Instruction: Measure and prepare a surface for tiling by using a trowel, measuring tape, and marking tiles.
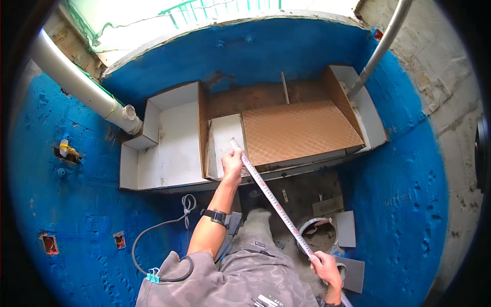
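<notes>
A long, pale tape measure blade with printed markings runs diagonally across the view. My left hand is closed around its far part, with the tip sticking out past the fingers, over a narrow white tile. Down at the lower right, my right hand grips the blade's near part, and more of it shows below the wrist. Whether it has a case I cannot see. Beyond the blade lies a brown tile with a grid pattern, forming part of a boxed ledge.
White-lined compartments sit at the ledge's left. A white pipe stands at left, a thinner grey pipe at right. Blue walls enclose the space. A mortar bucket and tile offcuts are beside my right hand. A cable loops at my left.
</notes>
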Tool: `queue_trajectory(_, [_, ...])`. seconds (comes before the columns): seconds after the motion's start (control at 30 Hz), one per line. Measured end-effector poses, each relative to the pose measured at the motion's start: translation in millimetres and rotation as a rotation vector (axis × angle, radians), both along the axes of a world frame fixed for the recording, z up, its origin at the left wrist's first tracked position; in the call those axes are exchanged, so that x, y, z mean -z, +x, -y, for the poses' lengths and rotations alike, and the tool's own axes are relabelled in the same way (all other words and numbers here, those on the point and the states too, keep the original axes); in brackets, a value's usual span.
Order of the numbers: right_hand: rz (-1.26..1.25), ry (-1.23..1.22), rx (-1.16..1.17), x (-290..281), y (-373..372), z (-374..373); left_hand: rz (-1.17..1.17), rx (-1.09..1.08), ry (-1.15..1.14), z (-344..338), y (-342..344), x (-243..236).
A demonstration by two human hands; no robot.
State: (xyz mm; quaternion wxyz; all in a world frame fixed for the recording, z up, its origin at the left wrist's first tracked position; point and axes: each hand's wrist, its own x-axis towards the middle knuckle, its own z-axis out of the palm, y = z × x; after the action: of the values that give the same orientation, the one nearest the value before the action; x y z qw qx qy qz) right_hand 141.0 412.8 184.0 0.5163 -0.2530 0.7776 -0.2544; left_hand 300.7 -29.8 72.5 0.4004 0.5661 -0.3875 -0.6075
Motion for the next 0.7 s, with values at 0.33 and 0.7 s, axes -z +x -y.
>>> queue_trajectory(0.33, [-0.792, -0.007, -0.010, 16.8, -40.1, 157.7, 0.477, 0.344, -0.462, 13.3, -59.6, 51.2])
queue_trajectory(0.7, [-0.822, 0.183, -0.076, 72.9, -62.2, 269.0, 0.579, 0.583, -0.662, 41.7, -75.9, 79.8])
